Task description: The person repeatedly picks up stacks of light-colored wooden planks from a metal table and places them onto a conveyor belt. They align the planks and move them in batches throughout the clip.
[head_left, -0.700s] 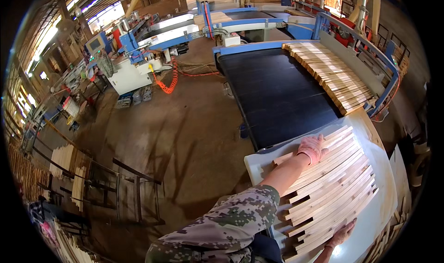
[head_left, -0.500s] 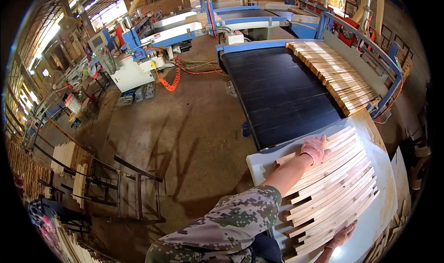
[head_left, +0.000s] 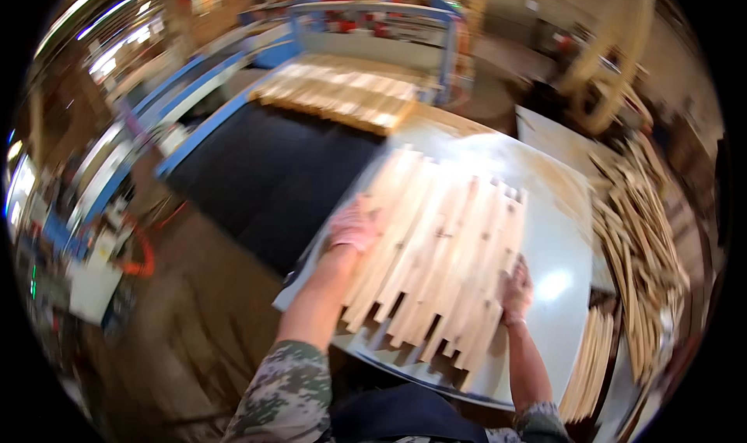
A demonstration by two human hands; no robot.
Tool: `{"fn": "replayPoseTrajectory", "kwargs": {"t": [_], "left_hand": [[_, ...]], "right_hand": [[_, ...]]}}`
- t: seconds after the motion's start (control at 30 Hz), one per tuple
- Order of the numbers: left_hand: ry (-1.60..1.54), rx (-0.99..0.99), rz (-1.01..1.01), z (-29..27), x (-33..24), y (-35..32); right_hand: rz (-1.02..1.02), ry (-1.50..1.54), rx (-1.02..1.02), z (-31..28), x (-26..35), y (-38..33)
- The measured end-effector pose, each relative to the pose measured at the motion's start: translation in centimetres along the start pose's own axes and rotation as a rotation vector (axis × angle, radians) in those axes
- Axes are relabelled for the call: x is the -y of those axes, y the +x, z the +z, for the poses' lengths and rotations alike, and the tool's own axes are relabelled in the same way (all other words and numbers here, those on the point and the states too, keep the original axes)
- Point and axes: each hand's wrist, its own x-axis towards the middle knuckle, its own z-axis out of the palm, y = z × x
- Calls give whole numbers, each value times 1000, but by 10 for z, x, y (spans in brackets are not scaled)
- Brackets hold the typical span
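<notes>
A row of pale wooden strips [head_left: 443, 244] lies side by side on a smooth light-grey tabletop [head_left: 556, 209], their near ends uneven. At the row's left side is my left hand [head_left: 354, 226], in a pinkish work glove, its fingers laid along the outer strip and somewhat blurred. My right hand [head_left: 517, 291] presses against the rightmost strip from the other side, fingers stretched out along it. Both hands touch the row, which lies between them.
A black conveyor belt [head_left: 272, 178] adjoins the tabletop on the left. Beyond it, a second batch of wooden strips [head_left: 334, 93] rests by a blue machine frame [head_left: 373, 8]. Loose wood offcuts [head_left: 634, 248] are heaped at the right, with stacked strips [head_left: 589, 365] nearer me.
My view has swung right, so the tabletop sits more central and the offcut heap shows. Both hands stay at the row's two sides; the right is now in fuller view.
</notes>
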Motion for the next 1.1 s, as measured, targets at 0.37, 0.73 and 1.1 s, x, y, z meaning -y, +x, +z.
{"fn": "replayPoseTrajectory", "kwargs": {"t": [0.37, 0.73, 1.1], "left_hand": [[-150, -11, 260, 38, 32, 38], [-63, 96, 314, 8, -4, 28], [-1095, 902, 895, 59, -154, -201]], "right_hand": [[5, -445, 55, -14, 35, -10], [-90, -165, -83, -95, 44, -282], [1009, 350, -694, -185, -131, -621]]}}
